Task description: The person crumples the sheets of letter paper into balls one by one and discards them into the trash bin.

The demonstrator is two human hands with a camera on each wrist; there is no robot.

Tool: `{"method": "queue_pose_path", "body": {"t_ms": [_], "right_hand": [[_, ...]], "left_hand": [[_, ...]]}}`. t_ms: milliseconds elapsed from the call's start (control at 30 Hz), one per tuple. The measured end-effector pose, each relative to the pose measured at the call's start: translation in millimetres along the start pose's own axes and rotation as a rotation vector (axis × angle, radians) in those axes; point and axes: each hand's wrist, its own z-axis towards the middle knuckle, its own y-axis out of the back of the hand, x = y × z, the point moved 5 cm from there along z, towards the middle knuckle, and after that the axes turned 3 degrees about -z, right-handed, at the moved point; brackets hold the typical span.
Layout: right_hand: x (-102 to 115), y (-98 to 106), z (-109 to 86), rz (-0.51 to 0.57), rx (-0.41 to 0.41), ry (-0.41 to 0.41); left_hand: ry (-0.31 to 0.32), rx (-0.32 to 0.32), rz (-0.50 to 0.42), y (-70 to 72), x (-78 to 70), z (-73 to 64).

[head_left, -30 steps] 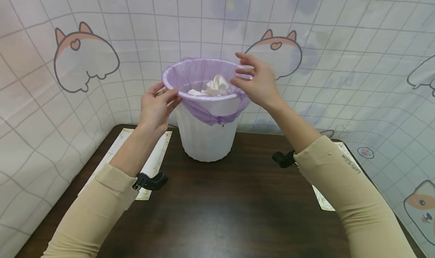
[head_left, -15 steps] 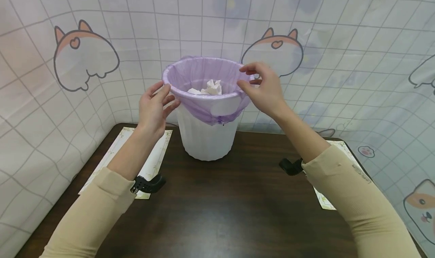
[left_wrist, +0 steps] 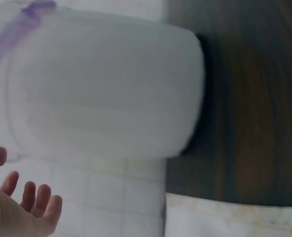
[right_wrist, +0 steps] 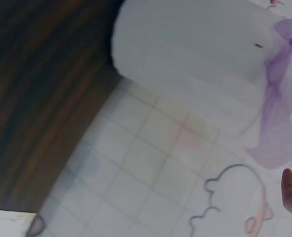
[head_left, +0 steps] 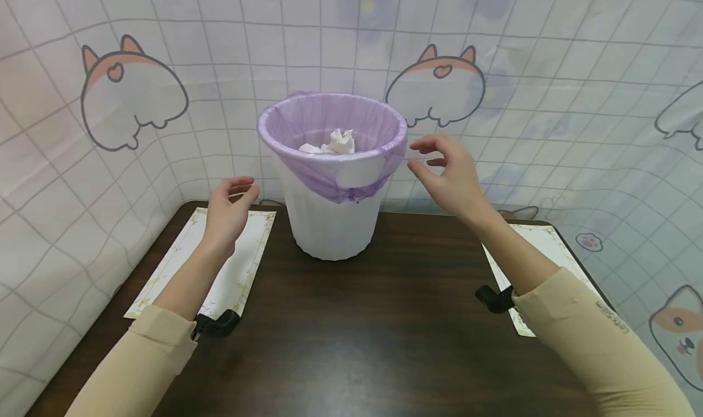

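Note:
A white trash bin (head_left: pixel 331 228) stands upright at the back of the table. A purple trash bag (head_left: pixel 379 121) lines it, folded over the rim and gathered into a knot at the front. Crumpled white paper (head_left: pixel 340 142) lies inside. To the bin's left, my left hand (head_left: pixel 226 215) is held apart from it, fingers loosely bent with nothing in them. My right hand (head_left: pixel 450 173) hovers just right of the rim, thumb and fingers spread and holding nothing. In the left wrist view the bin's side (left_wrist: pixel 111 84) fills the upper part, beyond the left fingers (left_wrist: pixel 47 212).
A white sheet with a patterned border (head_left: pixel 258 234) lies on the table's left side, partly under my left arm. Another such sheet (head_left: pixel 540 243) lies on the right. A tiled-print curtain (head_left: pixel 329 44) hangs close behind the dark wooden table (head_left: pixel 351 325).
My left hand has let go of the bin's rim and moved down and left. My right hand has drawn away from the rim, to the right and lower. The bin stays in place.

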Motion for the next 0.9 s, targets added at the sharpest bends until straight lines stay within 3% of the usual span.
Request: {"method": "queue_pose_path", "body": {"t_ms": [200,400,533,633,733,900], "right_hand": [[6,6,-28.2,0.009,0.012,-0.070],[-28,6,-56.5,0.012,0.053,-0.150],[-64,1,-76.5,0.009,0.128,-0.214],[-81,-4,-89.3,-0.010,0.199,-0.253],[-90,-9,-99.3,-0.018,0.257,-0.264],[-94,-18,-110.7,-0.013,0.323,-0.256]], "left_hand": [[-0.062,0.124,0.308,11.5,28.4,-4.6],[-0.074,0.298,0.630,25.8,59.6,-2.6],[-0.006,0.431,0.724,38.4,83.7,0.7],[0.041,0.482,0.789,49.2,100.5,1.1],[0.055,0.503,0.852,58.8,113.6,-0.1],[0.096,0.583,0.877,64.6,124.9,-4.8]]}}
